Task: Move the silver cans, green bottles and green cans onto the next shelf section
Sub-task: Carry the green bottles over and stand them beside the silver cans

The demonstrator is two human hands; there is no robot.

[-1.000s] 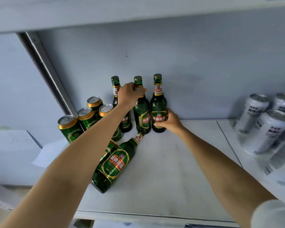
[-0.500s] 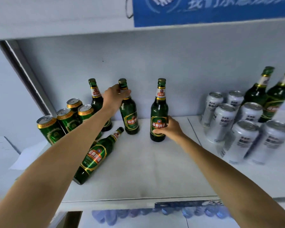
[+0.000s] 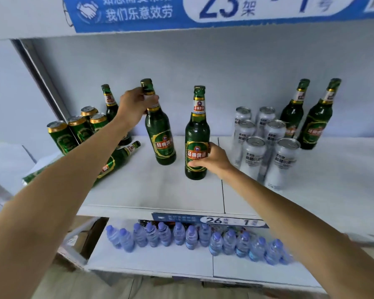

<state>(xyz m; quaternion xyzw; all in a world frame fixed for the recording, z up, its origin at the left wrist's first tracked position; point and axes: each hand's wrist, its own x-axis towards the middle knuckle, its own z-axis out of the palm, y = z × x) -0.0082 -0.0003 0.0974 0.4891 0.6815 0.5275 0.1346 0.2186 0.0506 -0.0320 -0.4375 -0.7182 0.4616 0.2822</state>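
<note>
Green bottles: two being carried at once. Left hand (image 3: 134,104) is wrapping its fingers round the neck of one bottle (image 3: 160,134), which is tilting, base apparently just off the shelf (image 3: 160,190). Right hand (image 3: 212,160) is gripping the lower body of the second bottle (image 3: 197,134), upright, base at or just above the board, just left of the seam (image 3: 221,173) dividing the two shelf sections. Both are sitting mid-shelf, between the source group and the target group.

Left section is holding one more upright bottle (image 3: 109,102), one lying on its side (image 3: 117,158) partly behind the left forearm, and four green cans (image 3: 78,130). Right section is already holding six silver cans (image 3: 266,145) and two green bottles (image 3: 307,117) at the back.

Step, as judged: transferring bottles rightward, partway through. Next move is calling for clearing the seam and setting both down upright on free board beside or in front of the silver cans, without knocking them.
</note>
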